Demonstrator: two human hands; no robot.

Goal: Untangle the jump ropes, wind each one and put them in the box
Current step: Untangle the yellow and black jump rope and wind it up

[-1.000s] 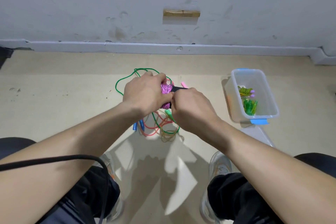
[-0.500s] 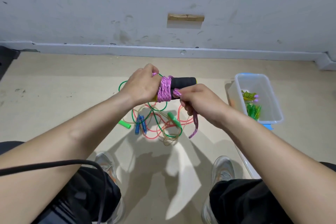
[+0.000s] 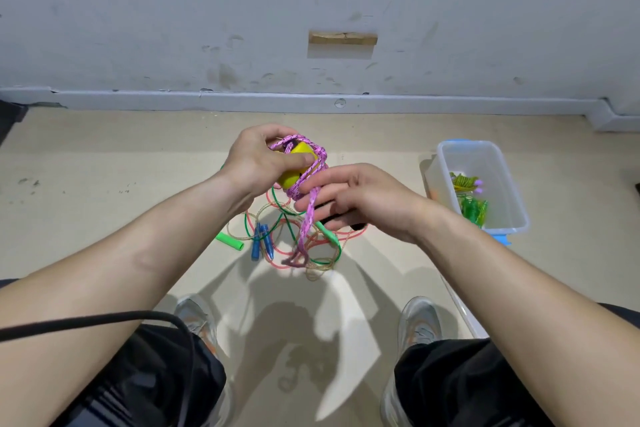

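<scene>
The left hand (image 3: 258, 159) grips the yellow end of a handle (image 3: 294, 172) wound with pink rope (image 3: 309, 218). The rope's loose tail hangs across the right hand (image 3: 363, 198), whose fingers stretch over the handle's black part; whether they grip it cannot be told. Both hands hide part of the tangle (image 3: 261, 243) on the floor (image 3: 104, 184). The box (image 3: 516, 198) at right holds wound ropes.

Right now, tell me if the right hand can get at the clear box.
Probably yes. The box stands open-topped beside the right hand with only bare floor between, but the pink rope runs through its fingers.
</scene>
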